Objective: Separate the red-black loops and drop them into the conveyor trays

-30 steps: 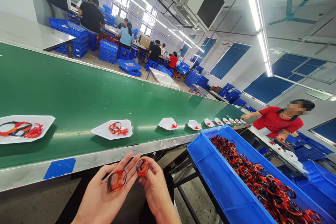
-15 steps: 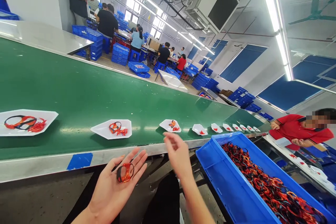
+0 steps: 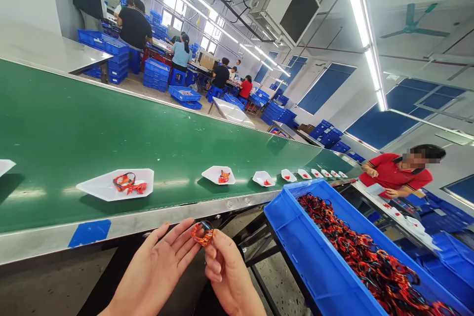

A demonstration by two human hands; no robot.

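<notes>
Big factory floor, people working at benches way down the hall w/ stacks of blue crates [image 3: 155,70] all over. Closer in, a long green conveyor belt [image 3: 111,118] runs diagonally across the view, w/ a steel edge rail [image 3: 148,217] and a patch of blue tape [image 3: 89,233] stuck on it. Off to the right, a co-worker in a red shirt [image 3: 392,173] is near the far end of the belt. A big blue plastic crate [image 3: 285,237] sits just right of the hands, packed w/ a tangled heap of orange-and-black bands [image 3: 355,252]. Along the belt there's a line of white trays [image 3: 92,186], the nearest w/ a small orange-and-black bundle on it. Down front, the left hand [image 3: 153,271] is palm up, fingers loosely spread, while the right hand [image 3: 227,274] has its fingers curled in, thumb and index pinching an orange-and-black loop [image 3: 203,233] right by the left fingertips. Can't tell the material for sure, but it looks light and bendy — prob soft rubber or plastic, so it could easily squash or snag on other bands. Imo the thicker orange part is the best place to hold it, not the thin black ring.
</notes>
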